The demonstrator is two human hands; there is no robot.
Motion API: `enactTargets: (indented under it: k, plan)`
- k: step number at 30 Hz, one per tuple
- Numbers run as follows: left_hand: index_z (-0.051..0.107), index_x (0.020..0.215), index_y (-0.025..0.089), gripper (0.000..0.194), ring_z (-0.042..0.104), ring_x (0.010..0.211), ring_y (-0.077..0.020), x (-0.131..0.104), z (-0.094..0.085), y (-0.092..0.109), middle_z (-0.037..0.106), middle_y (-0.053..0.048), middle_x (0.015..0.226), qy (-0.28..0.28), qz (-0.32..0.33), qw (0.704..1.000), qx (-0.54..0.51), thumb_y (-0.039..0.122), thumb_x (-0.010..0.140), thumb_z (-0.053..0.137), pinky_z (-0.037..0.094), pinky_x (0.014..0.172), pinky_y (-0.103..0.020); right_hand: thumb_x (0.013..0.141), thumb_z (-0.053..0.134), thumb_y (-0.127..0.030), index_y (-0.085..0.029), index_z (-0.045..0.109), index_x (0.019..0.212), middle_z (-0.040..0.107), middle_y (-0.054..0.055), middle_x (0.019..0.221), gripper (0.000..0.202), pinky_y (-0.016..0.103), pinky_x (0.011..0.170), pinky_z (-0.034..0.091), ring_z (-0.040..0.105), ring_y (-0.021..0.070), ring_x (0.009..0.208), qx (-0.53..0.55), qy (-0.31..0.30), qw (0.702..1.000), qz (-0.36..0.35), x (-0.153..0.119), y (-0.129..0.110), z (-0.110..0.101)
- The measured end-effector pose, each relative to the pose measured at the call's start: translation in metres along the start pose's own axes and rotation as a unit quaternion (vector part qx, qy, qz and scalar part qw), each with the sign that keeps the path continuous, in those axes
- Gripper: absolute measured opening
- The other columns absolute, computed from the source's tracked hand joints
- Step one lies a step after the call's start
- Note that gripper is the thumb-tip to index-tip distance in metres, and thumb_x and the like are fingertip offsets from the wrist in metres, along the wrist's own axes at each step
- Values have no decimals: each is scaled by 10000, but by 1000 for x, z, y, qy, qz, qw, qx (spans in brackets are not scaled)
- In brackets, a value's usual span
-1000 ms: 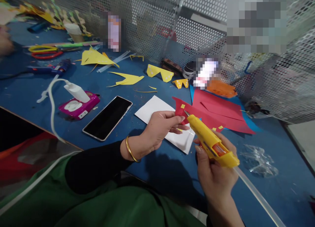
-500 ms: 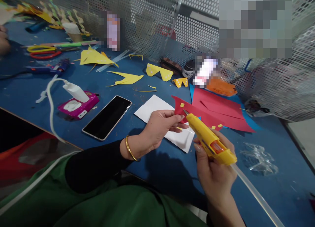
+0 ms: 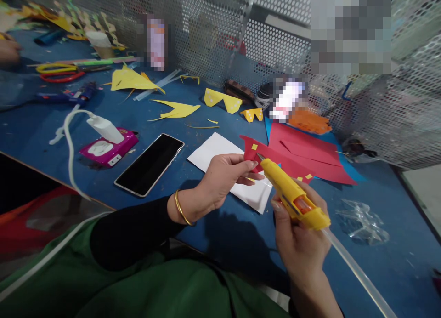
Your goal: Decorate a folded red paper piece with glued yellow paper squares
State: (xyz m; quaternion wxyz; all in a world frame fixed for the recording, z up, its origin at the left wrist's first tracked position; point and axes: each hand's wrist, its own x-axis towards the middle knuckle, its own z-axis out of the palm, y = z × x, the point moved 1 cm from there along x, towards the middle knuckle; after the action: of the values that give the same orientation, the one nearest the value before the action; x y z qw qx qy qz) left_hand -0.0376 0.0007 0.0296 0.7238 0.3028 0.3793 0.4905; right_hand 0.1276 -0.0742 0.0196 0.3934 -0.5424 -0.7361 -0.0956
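My left hand [image 3: 225, 173] pinches the left end of a red paper piece [image 3: 272, 158] that has small yellow squares on it. My right hand [image 3: 303, 240] is wrapped round a yellow glue gun [image 3: 292, 194], with a clear glue stick [image 3: 358, 272] sticking out of its back. The gun's metal tip is at the red piece, close to my left fingertips and a yellow square. Beneath the red piece lies folded white paper [image 3: 210, 152] on the blue table.
Red sheets [image 3: 310, 152] lie behind, on blue paper. A black phone [image 3: 149, 165], a magenta socket block [image 3: 109, 145], yellow cutouts [image 3: 177, 109] and scissors [image 3: 57, 69] are on the left. Crumpled clear plastic [image 3: 363, 221] sits right. Another person's hand [image 3: 8, 51] shows at far left.
The other person's hand at the far left has moved further into view. My hands, the red piece and the glue gun stay almost in place.
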Motion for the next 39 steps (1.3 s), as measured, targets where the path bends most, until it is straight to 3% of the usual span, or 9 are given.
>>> enactTargets:
  k: [23,39]
  plan:
    - [755,801,123,56,742,690,-136,0,0,1,774,-65,819,1,-3,1000,-8,141,842,721,569,636,-228,966,604,-287,-181,629,1144,661,113,1197,208,339,731,511,656,209,948,-2,0,1000,-17,1,-1,-1]
    - [765,813,135,61,747,722,-150,0,0,1,791,-89,886,6,-5,1000,16,180,834,729,565,662,-245,952,624,-314,-220,608,1254,686,97,1167,317,353,721,552,691,219,928,-2,2,1000,7,-3,3,1]
